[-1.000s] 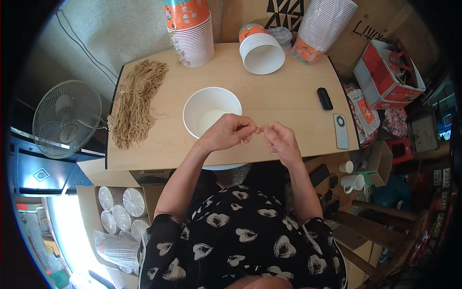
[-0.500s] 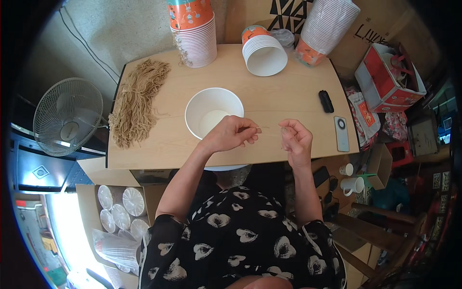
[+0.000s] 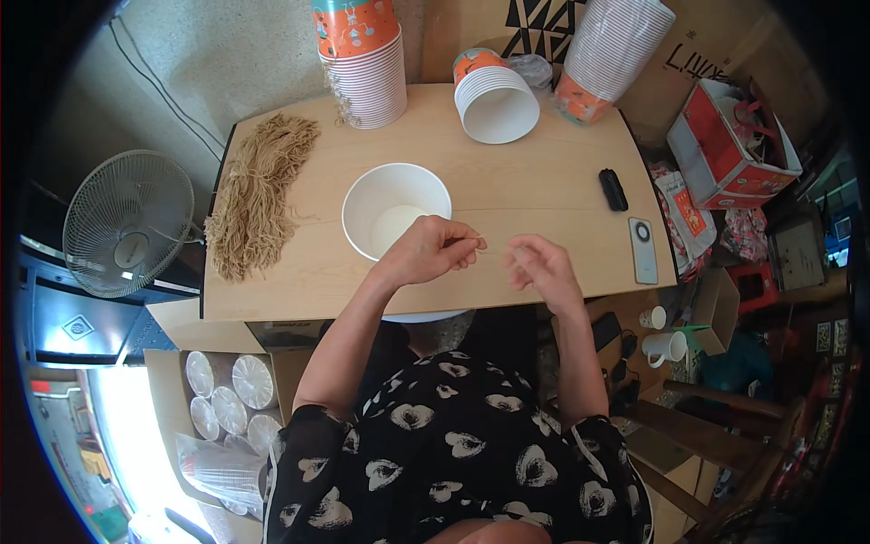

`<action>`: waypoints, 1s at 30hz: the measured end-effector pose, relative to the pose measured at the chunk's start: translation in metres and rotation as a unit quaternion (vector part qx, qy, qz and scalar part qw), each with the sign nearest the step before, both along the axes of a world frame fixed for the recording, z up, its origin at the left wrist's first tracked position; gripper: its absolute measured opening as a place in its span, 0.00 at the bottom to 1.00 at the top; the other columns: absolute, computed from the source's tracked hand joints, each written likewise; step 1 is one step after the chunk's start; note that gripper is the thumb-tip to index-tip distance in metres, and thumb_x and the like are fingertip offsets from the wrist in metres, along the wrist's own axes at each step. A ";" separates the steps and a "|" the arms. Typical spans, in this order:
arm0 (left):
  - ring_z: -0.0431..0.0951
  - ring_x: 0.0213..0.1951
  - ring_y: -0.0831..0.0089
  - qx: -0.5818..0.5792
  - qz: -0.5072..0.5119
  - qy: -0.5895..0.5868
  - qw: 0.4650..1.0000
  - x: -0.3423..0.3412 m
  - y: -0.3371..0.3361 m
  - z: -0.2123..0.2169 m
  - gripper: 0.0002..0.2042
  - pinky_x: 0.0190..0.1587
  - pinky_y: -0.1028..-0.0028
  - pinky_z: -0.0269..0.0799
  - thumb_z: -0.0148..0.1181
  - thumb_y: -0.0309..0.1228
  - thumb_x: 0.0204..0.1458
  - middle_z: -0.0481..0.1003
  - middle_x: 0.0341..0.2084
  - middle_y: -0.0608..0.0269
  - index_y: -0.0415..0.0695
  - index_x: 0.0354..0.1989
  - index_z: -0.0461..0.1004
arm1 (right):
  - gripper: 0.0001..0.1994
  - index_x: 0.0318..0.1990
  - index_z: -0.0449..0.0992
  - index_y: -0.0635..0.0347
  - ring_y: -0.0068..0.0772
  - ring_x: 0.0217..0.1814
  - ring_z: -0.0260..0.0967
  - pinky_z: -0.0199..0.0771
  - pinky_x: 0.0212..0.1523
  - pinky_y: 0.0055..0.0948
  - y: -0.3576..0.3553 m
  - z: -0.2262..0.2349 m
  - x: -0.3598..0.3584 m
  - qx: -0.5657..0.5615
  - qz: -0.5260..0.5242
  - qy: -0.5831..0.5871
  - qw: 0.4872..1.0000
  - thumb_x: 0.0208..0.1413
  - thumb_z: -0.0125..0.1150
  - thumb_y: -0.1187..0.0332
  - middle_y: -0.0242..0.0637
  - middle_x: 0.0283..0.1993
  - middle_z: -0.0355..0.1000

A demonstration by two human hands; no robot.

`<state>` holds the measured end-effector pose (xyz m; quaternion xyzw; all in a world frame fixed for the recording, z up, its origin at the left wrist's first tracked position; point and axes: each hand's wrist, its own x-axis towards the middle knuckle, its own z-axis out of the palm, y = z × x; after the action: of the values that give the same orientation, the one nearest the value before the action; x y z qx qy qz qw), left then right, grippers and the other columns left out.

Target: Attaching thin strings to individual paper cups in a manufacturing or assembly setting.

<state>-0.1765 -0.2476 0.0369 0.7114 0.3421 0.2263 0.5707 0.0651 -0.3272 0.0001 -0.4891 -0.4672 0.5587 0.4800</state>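
My left hand is closed in a pinch on a thin tan string, a short bit of which sticks out past the fingertips. To its right, apart from it, my right hand is held with fingers partly bent; motion smears the fingertips, so whether they hold the string cannot be told. Beside the left hand, a white paper tub sits on the table with its mouth toward me, its near right rim hidden behind that hand. A thick bundle of tan strings lies at the table's left.
On the wooden table are a tall tub stack, a tipped stack, a bagged stack, a black object and a phone. A fan and an open carton of wrapped white stacks are at left.
My right hand has moved slightly left, toward the left hand, and its fingers have loosened from a tight pinch. The left hand stays nearly in place, pinching the string.
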 end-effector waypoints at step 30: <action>0.82 0.30 0.80 -0.050 0.026 -0.008 0.998 0.000 0.000 0.014 0.11 0.30 0.78 0.79 0.58 0.31 0.65 0.82 0.27 0.63 0.37 0.45 0.83 | 0.10 0.53 0.74 0.63 0.11 0.30 0.61 0.60 0.28 0.15 0.018 0.012 -0.048 0.119 -0.030 -0.068 0.990 0.67 0.58 0.71 0.21 0.29 0.66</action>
<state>-0.1769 -0.2480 0.0504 0.6710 0.3663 0.2293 0.6025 0.0174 -0.3094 0.0118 -0.4788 -0.5473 0.4499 0.5185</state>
